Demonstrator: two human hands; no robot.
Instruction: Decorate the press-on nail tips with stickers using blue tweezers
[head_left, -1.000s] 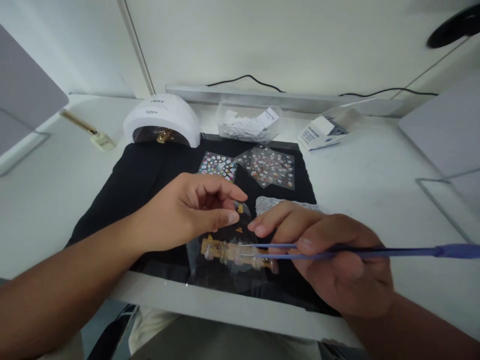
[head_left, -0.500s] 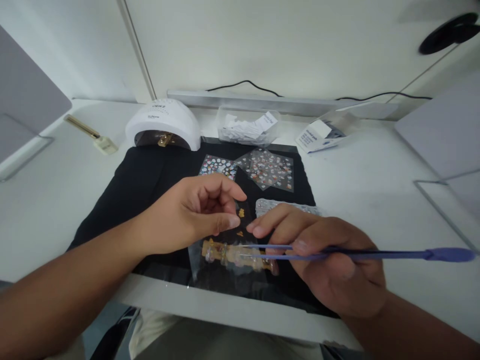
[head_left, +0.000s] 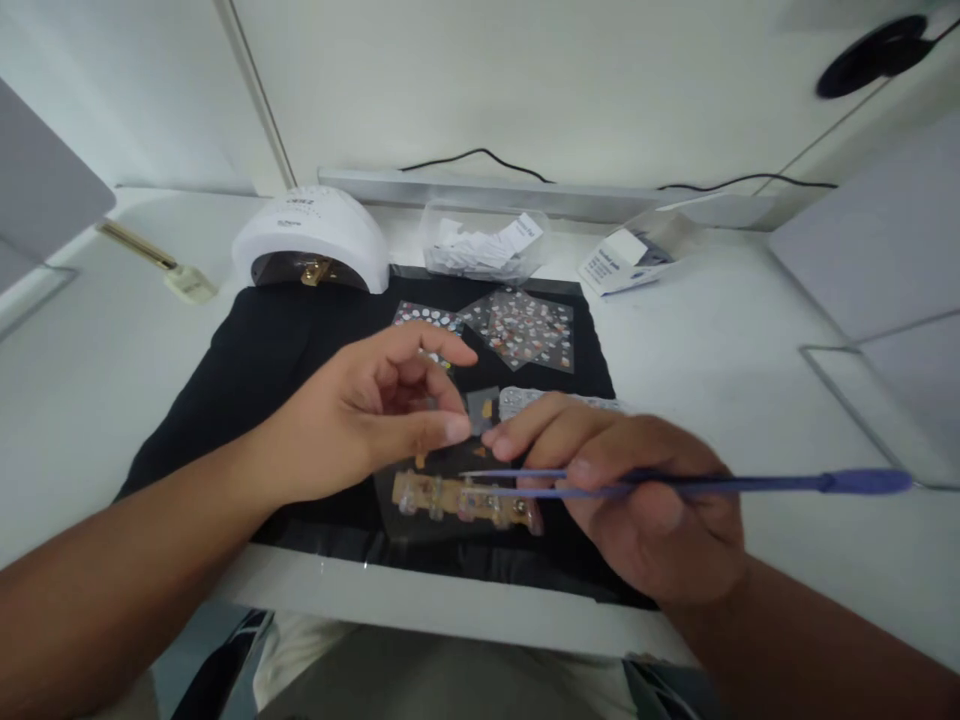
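Note:
My right hand (head_left: 637, 490) grips a pair of purple tweezers (head_left: 750, 485), with the two tips slightly apart. Those tips hover over a tan strip (head_left: 450, 497) bearing several clear, decorated press-on nails (head_left: 499, 508); contact with them cannot be made out. My left hand (head_left: 375, 410) is curled, its thumb and a finger pinched at the edge of a small clear sticker sheet (head_left: 480, 408) with gold bits. Another gold piece (head_left: 481, 451) shows just under the sheet, close to my right fingertips.
A black cloth (head_left: 262, 370) covers the table's middle. Behind it stand a white nail lamp (head_left: 311, 235), a clear tub of white packets (head_left: 484, 250) and an opened small box (head_left: 619, 262). Sticker sheets (head_left: 532, 330) and a glittery clear case (head_left: 525, 400) lie beyond my hands. A brush (head_left: 157, 260) rests left.
The clear sheet by my left fingertips now catches the light, and my left finger and thumb are closer together. The tweezers remain over the nails. The whole view has shifted slightly.

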